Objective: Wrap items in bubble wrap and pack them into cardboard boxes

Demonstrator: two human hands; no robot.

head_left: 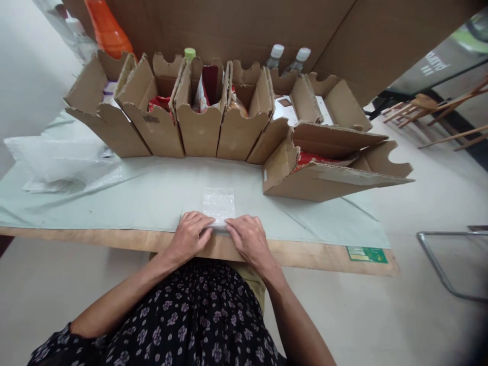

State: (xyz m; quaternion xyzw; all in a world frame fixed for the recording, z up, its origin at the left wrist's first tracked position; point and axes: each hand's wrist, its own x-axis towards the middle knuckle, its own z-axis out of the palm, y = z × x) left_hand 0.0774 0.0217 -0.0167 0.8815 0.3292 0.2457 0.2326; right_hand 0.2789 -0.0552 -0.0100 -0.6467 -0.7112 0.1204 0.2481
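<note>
A small piece of clear bubble wrap [219, 201] lies flat on the pale green cloth near the table's front edge. My left hand [192, 231] grips its near left corner, thumb and fingers closed together. At the near right corner, my right hand [248, 236] holds the same piece in a similar pinch. The near edge between the thumbs looks folded over or thicker; my fingers partly hide it. More bubble wrap sheets [66, 160] lie in a loose pile on the left of the cloth.
Several open cardboard bins [198, 132] line the back of the table, some with red packets or white boxes. Another cardboard bin [324, 180] lies angled at right. Behind stand an orange bottle [109, 33] and white-capped bottles [277, 53]. A metal frame [430, 254] is on the floor.
</note>
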